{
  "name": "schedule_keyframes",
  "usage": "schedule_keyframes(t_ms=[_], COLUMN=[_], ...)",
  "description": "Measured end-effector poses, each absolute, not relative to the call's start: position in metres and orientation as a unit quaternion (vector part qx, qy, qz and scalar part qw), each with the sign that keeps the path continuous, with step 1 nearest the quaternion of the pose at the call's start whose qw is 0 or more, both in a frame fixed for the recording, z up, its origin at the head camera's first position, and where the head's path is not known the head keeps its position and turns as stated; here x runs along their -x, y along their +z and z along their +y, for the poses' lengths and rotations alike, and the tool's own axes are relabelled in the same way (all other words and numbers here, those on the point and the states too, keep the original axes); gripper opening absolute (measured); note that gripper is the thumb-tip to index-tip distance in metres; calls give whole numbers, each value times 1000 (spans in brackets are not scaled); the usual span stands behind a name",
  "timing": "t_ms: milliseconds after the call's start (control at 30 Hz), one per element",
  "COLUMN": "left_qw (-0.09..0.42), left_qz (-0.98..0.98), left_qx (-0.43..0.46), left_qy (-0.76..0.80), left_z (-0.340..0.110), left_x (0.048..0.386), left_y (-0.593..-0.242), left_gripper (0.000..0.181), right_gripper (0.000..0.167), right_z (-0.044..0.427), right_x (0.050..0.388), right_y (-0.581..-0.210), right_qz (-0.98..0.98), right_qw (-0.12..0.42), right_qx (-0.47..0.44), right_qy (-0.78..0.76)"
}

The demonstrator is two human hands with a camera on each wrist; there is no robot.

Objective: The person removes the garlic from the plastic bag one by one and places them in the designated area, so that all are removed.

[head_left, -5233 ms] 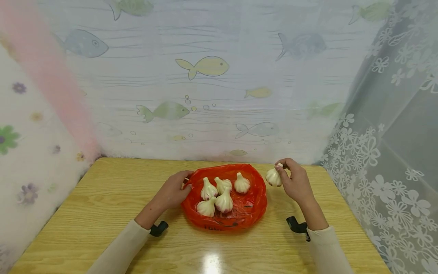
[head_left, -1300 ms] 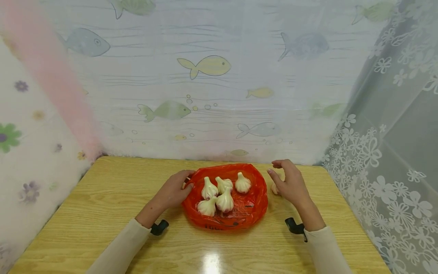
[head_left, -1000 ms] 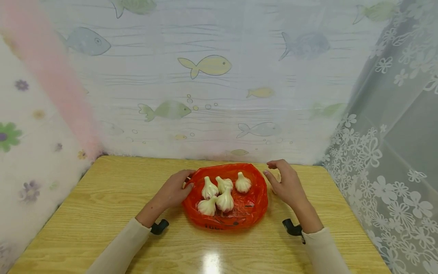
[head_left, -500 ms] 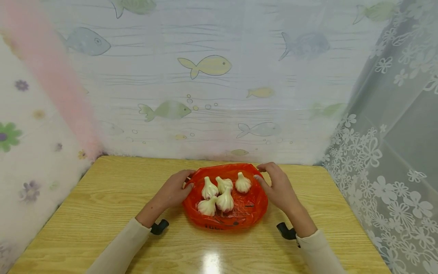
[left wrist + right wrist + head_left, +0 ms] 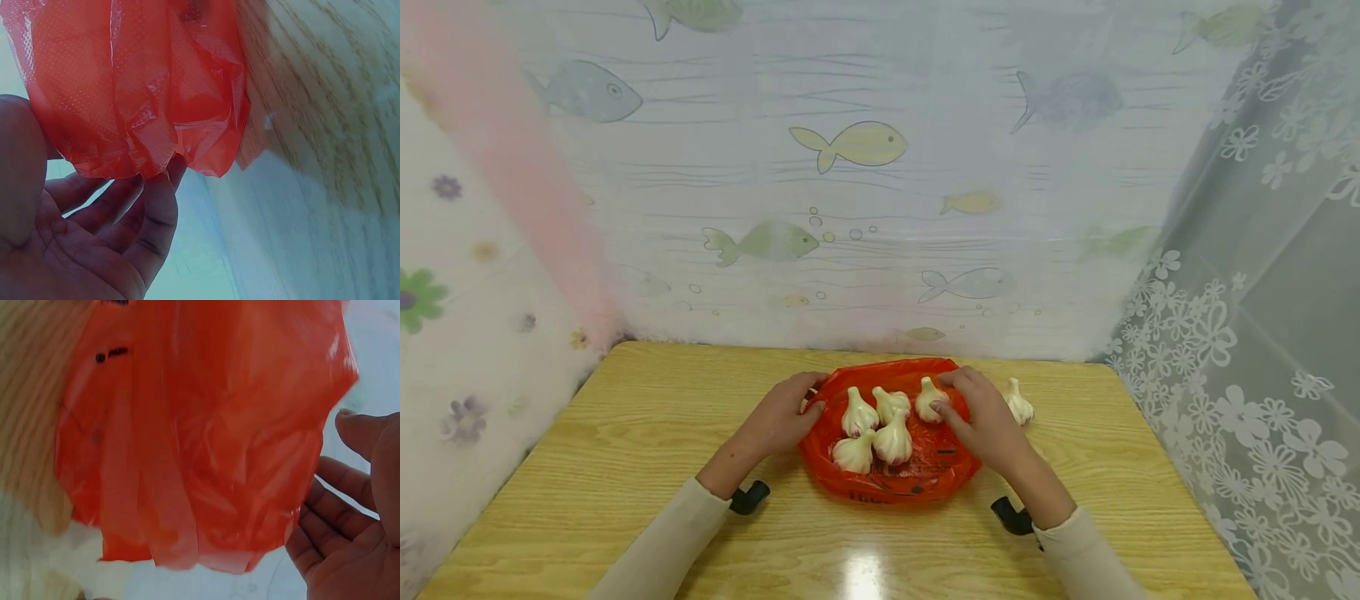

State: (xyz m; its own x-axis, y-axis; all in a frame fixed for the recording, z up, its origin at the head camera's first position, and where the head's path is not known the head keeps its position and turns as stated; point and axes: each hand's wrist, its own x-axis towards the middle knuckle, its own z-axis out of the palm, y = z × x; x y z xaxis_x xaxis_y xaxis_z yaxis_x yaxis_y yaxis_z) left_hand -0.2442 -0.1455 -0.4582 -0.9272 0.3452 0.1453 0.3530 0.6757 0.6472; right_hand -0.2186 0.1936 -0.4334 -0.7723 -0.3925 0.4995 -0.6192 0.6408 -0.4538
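The nearest garlic bulb (image 5: 931,402) to the right hand (image 5: 987,421) lies inside the red bag (image 5: 897,375), just to the left of that hand's fingertips. In the head view its neck points toward the far edge of the bench (image 5: 662,417), so its long axis runs roughly across the mouth of the grip, with the index finger beside the neck and the thumb by the rounded side. Whether either one touches the bulb, I cannot tell. The left hand (image 5: 786,412) is well apart from this bulb, at the opposite side of the bag, with four other bulbs (image 5: 892,442) lying between.

The right hand comes in from the right over the bag's rim, its thumb and fingers apart and nothing held between them; the right wrist view shows the same spread, the bag's edge close by the fingers. The left grip is clamped on the rim, thumb over it and fingers curled behind, which likely steadies the thin plastic. A lone bulb (image 5: 1018,407) sits outside the bag, on the bench beyond the right hand, its neck also pointing away from the person
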Motion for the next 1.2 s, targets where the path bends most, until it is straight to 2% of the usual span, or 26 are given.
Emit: schedule_keyframes(t_ms=[700, 1200], left_qw=[6, 3], left_qz=[-914, -913], left_qx=[200, 200], left_qy=[-353, -356], left_z=[-146, -146], left_x=[243, 242], left_y=[-455, -455], left_gripper=[43, 44], right_gripper=[45, 47], right_z=[168, 164], right_x=[206, 206], right_y=[-444, -451], right_qz=[-900, -891], right_qw=[119, 120], right_qx=[-324, -375], right_qy=[265, 228])
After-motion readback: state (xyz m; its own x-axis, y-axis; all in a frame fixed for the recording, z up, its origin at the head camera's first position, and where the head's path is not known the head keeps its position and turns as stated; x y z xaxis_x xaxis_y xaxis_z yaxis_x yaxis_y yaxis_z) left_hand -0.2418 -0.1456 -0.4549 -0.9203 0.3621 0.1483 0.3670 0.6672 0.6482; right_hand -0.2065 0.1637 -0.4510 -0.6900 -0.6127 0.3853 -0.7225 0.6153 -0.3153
